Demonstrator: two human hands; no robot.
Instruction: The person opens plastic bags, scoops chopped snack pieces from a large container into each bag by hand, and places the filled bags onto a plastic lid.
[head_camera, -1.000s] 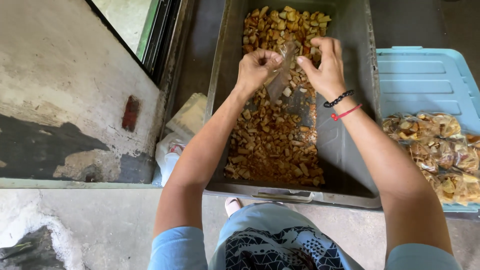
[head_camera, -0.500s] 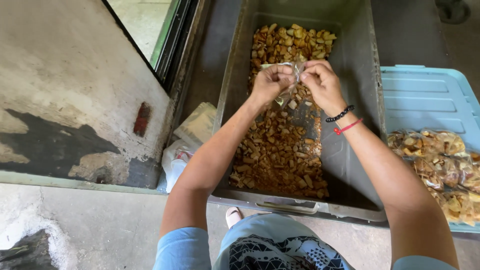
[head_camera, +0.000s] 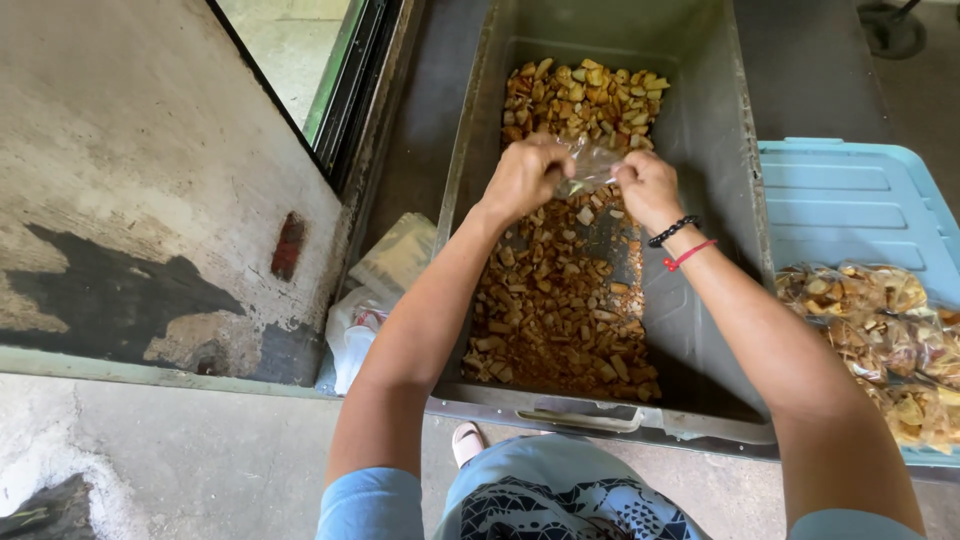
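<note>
Both hands, left hand (head_camera: 525, 178) and right hand (head_camera: 648, 188), pinched a small clear bag (head_camera: 590, 163) between them, fingers clenched on its rim, above the grey bin (head_camera: 715, 150) of chips (head_camera: 560, 300). Filled bags (head_camera: 880, 345) sat on the blue lid (head_camera: 850, 200) to the right; loose plastic bags (head_camera: 385, 285) lay left of the bin.

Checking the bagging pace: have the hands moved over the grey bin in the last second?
Yes. Both hands, left hand and right hand, closed together on the clear bag above the grey bin.

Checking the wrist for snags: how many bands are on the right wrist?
2. A black beaded band sits nearer the right hand; a thin red band lies just behind it, toward the forearm. The wrist's underside is hidden, so more could be out of sight.
</note>
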